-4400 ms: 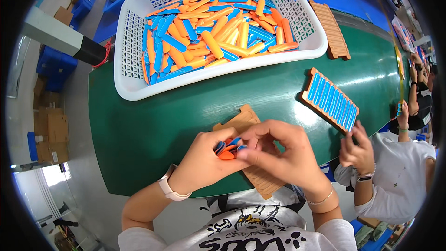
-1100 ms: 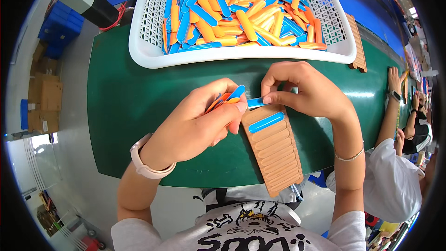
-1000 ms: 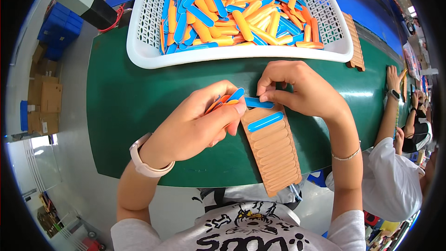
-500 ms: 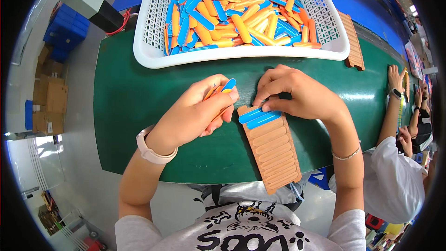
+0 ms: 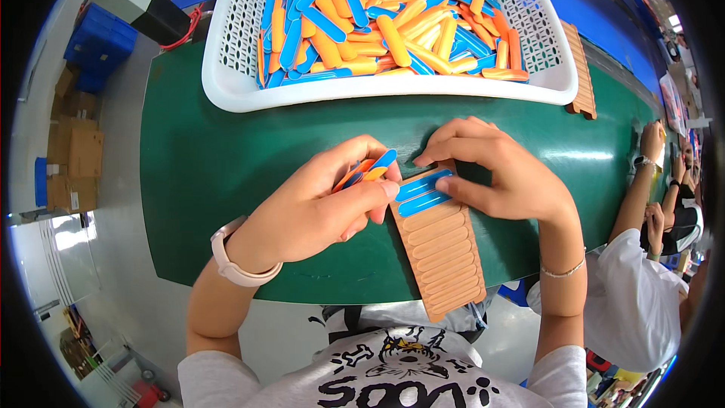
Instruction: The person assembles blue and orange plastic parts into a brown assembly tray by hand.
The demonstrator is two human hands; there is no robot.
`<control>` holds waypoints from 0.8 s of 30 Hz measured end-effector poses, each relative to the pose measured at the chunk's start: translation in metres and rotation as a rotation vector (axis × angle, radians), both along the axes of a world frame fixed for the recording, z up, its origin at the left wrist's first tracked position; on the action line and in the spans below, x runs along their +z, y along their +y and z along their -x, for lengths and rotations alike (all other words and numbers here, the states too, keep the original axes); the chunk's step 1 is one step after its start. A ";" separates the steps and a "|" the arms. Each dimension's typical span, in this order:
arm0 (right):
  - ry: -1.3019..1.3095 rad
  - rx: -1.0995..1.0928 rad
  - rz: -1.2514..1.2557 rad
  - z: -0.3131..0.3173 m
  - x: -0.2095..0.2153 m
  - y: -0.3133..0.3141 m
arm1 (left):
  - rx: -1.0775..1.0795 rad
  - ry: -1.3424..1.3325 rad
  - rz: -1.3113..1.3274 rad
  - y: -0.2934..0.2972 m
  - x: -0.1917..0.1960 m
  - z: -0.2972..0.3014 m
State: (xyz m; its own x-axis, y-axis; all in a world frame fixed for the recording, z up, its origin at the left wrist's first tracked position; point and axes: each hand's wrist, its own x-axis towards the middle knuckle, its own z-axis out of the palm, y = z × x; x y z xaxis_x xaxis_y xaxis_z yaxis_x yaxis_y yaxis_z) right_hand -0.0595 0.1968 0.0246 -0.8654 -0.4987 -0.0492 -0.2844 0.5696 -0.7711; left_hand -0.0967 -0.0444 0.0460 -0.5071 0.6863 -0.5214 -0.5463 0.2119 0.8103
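My left hand [image 5: 321, 200] is closed around a small bunch of flat, round-ended strips [image 5: 371, 169], blue on one face and orange on another. Its thumb lies at the upper left corner of a brown slotted board [image 5: 440, 257], which extends past the green table's near edge. Two blue strips [image 5: 423, 193] lie side by side in the board's far slots; the slots nearer me show bare brown. My right hand [image 5: 495, 166] is over the far right corner, thumb touching the end of a blue strip and index finger stretched apart from it, with nothing visible between them.
A white perforated basket [image 5: 393, 98] heaped with blue and orange strips stands just beyond my hands. Another brown slotted board [image 5: 580, 68] lies by its right side. Farther right, a co-worker's arm [image 5: 637, 189] reaches over the green table [image 5: 211, 204].
My right thumb and index finger have parted from a pinch at the board's far end. My left hand has moved right, closer to the board, still holding its strips.
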 end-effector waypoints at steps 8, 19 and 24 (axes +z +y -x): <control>0.199 -0.196 -0.026 -0.022 0.028 -0.014 | 0.007 -0.123 -0.047 0.004 0.002 -0.003; 0.142 -0.124 1.384 -0.096 0.064 -0.082 | -0.114 -0.139 0.018 0.006 0.010 -0.004; 0.246 0.029 1.523 -0.093 0.043 -0.088 | -0.170 -0.221 -0.082 0.006 0.006 -0.009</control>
